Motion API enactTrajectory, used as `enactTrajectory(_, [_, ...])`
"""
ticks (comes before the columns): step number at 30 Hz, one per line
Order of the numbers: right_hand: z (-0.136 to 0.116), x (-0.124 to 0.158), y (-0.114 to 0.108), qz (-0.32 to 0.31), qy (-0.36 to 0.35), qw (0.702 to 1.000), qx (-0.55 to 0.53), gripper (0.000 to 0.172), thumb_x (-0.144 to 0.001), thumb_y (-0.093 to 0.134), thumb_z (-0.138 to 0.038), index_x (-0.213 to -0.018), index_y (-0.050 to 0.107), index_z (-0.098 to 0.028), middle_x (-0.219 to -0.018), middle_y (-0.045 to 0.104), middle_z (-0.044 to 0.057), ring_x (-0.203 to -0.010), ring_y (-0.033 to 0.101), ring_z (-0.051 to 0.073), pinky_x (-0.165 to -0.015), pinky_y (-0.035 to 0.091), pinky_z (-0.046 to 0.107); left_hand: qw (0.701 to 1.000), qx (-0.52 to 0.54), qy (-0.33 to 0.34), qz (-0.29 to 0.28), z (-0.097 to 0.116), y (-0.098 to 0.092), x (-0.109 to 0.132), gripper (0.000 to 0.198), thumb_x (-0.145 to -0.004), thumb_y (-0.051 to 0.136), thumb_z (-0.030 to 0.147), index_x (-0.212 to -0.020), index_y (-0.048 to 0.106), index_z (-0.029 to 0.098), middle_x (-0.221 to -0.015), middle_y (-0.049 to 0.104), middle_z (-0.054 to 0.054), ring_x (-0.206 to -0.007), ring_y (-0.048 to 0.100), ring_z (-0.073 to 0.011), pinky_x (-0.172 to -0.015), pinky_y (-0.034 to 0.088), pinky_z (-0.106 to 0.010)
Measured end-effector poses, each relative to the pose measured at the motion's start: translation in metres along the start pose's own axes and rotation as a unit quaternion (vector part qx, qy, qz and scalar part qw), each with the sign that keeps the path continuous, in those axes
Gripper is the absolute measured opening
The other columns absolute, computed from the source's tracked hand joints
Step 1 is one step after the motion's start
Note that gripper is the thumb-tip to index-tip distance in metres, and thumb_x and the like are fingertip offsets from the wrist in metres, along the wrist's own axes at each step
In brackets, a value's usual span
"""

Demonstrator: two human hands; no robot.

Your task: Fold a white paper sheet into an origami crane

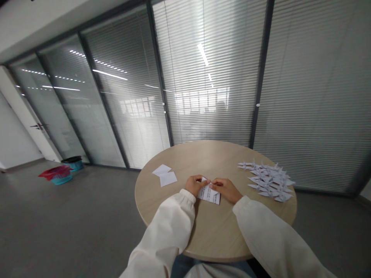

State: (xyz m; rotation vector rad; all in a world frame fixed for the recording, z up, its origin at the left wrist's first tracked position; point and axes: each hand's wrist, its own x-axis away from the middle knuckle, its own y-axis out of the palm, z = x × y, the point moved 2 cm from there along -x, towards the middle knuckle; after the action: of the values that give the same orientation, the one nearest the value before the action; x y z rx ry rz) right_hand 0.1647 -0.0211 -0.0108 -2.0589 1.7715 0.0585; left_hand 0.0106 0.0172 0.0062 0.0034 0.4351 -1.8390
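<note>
A small white sheet of paper [209, 194] lies on the round wooden table [214, 227] between my two hands. My left hand [195, 185] pinches the paper's upper left edge with its fingers closed. My right hand [227, 188] pinches the upper right edge in the same way. Both fingertips meet near the paper's top. Cream sleeves cover both of my arms.
Two loose white paper squares [165, 175] lie at the table's left. Several folded paper cranes [268, 178] are spread at the right. Glass walls with blinds stand behind. A red and blue basket [58, 174] sits on the floor at far left.
</note>
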Motion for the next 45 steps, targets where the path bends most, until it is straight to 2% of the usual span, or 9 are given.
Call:
enactTrajectory(13, [0.001,-0.001,-0.004,0.015,-0.015,1.000,0.012,0.033,-0.073,0.058,-0.046,-0.076,0.065,-0.014,-0.071,0.068,0.005,-0.065,0.061,0.017,-0.060,0.046,0.026,1.000,0.015,-0.015,-0.014,-0.005,0.002,-0.002,0.038,-0.057,0.067,0.048,-0.057,0.058,0.012,-0.051,0.053,0.000,-0.048,0.047,-0.0095,-0.045,0.033,-0.020])
enactTrajectory(21, [0.003,-0.003,-0.005,0.018,-0.003,1.000,-0.013,0.033,-0.071,0.061,-0.045,-0.074,0.065,-0.013,-0.069,0.067,0.004,-0.064,0.061,0.016,-0.060,0.046,0.026,0.999,0.041,-0.005,-0.013,-0.008,0.003,-0.005,0.034,-0.060,0.065,0.045,-0.062,0.055,0.013,-0.054,0.055,0.000,-0.049,0.050,-0.0106,-0.047,0.037,-0.021])
enactTrajectory(30, [0.009,-0.003,-0.002,-0.021,0.109,0.982,-0.150,0.041,-0.062,0.068,-0.049,-0.075,0.067,-0.010,-0.071,0.068,0.007,-0.064,0.064,0.018,-0.062,0.053,0.034,0.999,0.020,0.046,0.017,-0.011,-0.001,-0.007,0.030,-0.065,0.062,0.042,-0.066,0.058,0.012,-0.058,0.058,-0.002,-0.054,0.052,-0.0114,-0.049,0.038,-0.021])
enactTrajectory(36, [0.012,-0.003,-0.004,-0.026,0.129,0.979,-0.157,0.041,-0.060,0.071,-0.047,-0.075,0.070,-0.008,-0.071,0.070,0.009,-0.064,0.065,0.018,-0.065,0.054,0.034,0.998,0.036,0.046,0.010,-0.014,0.000,-0.010,0.032,-0.065,0.063,0.044,-0.066,0.058,0.013,-0.055,0.056,0.001,-0.051,0.051,-0.0103,-0.048,0.037,-0.020])
enactTrajectory(45, [0.010,-0.002,-0.005,-0.008,0.137,0.983,-0.125,0.038,-0.058,0.072,-0.044,-0.072,0.071,-0.008,-0.068,0.069,0.009,-0.061,0.064,0.017,-0.060,0.052,0.029,0.998,0.025,0.061,0.007,-0.011,0.001,-0.008,0.030,-0.068,0.060,0.043,-0.068,0.058,0.013,-0.056,0.055,0.001,-0.052,0.050,-0.0102,-0.049,0.037,-0.020])
